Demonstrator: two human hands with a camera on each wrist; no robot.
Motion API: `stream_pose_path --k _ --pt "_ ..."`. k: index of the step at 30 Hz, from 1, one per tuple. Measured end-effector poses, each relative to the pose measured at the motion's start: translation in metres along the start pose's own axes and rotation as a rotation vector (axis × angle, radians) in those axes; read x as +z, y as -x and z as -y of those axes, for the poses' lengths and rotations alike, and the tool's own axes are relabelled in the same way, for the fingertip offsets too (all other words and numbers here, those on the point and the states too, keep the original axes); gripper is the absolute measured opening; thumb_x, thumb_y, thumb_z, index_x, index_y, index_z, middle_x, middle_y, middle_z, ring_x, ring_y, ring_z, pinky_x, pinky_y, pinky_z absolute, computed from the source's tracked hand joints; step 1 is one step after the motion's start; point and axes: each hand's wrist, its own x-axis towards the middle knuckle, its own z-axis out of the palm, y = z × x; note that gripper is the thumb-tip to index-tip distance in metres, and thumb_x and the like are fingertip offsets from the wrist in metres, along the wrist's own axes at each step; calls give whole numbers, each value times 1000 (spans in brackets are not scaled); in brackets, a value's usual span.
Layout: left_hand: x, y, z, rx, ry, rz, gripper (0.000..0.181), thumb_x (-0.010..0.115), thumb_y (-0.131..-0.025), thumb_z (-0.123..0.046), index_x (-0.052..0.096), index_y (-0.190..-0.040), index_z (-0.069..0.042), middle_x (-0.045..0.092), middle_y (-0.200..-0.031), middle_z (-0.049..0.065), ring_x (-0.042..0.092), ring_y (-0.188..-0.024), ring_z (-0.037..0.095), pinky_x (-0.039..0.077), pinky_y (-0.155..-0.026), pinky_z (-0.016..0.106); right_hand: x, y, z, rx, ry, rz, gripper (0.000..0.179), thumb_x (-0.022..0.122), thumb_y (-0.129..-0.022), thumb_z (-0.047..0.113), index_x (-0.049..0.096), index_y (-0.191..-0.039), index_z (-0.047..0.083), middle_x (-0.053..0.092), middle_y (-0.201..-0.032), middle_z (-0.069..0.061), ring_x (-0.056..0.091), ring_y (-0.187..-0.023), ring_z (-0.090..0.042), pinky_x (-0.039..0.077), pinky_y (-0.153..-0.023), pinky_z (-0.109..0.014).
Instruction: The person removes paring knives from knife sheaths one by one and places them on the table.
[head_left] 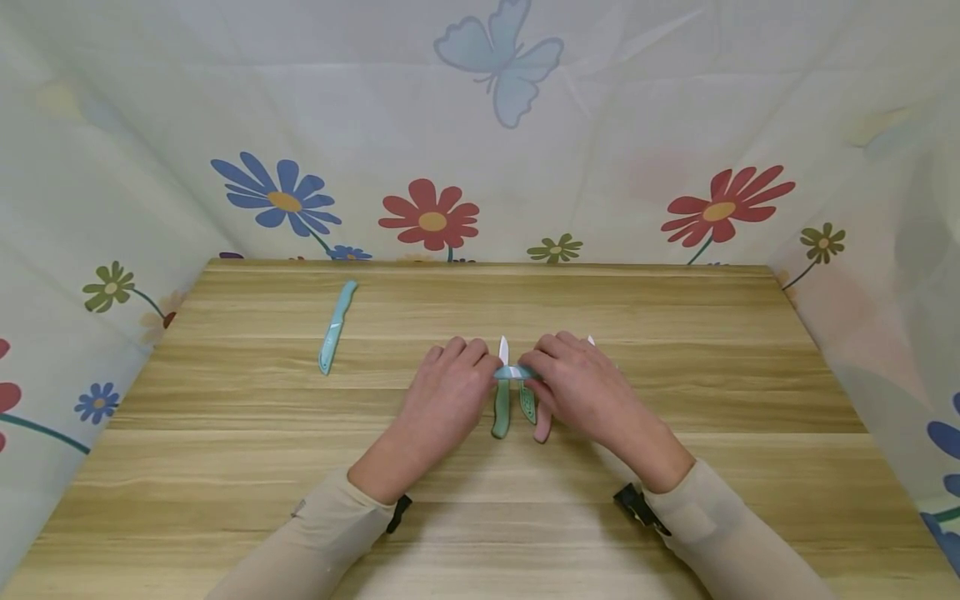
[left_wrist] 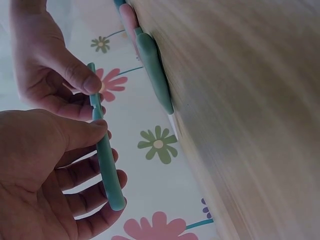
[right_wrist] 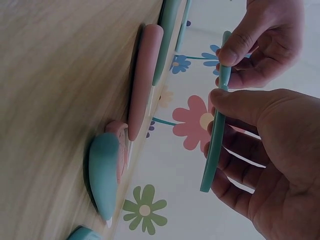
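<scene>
Both hands hold one light-blue paring knife with its sheath (head_left: 515,372) above the table, lying crosswise between them. My left hand (head_left: 450,392) pinches the rounded handle (left_wrist: 109,175) between thumb and fingers. At the other end, my right hand (head_left: 581,387) grips the flat sheath (right_wrist: 215,145). Just beneath lies a green-handled knife (head_left: 501,408), its pale blade bare and pointing away. Beside it are a green sheath (head_left: 528,402) and a pink-handled knife (head_left: 543,427), partly covered by the right hand.
Another light-blue knife (head_left: 339,325) lies at the left of the wooden table (head_left: 247,467). In the right wrist view, a teal handle (right_wrist: 104,175) with a pale tip rests against a pink sheath (right_wrist: 121,155). A flowered cloth (head_left: 600,167) stands behind the far table edge.
</scene>
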Motion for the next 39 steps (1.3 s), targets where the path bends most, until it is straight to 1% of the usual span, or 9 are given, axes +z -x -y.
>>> stream_pose_path --k 7,20,28,39 --pt "1 0 0 -1 -15 4 19 81 -97 -20 76 -112 -10 62 -99 3 57 -90 24 48 -72 35 1 0 0 -1 11 5 21 84 -94 16 78 -114 9 70 -106 -3 62 -96 -22 56 -88 -40" --pt "1 1 -1 6 -5 -19 18 82 -96 -20 76 -110 -10 62 -100 3 58 -90 25 49 -72 36 2 1 1 3 15 1 21 83 -95 16 78 -114 9 70 -108 -4 62 -97 -23 56 -89 -41" --pt "1 2 -1 -3 -11 6 20 81 -97 -21 76 -112 -9 62 -101 4 57 -91 24 48 -73 36 2 1 1 1 11 3 21 83 -95 16 78 -115 9 70 -108 -3 62 -96 -22 56 -88 -40" --pt "3 0 1 2 -4 11 18 81 -97 -18 76 -112 -9 62 -100 4 56 -89 24 48 -72 35 1 1 0 -4 4 -3 21 84 -94 15 78 -113 8 70 -106 -3 62 -93 -21 56 -86 -39"
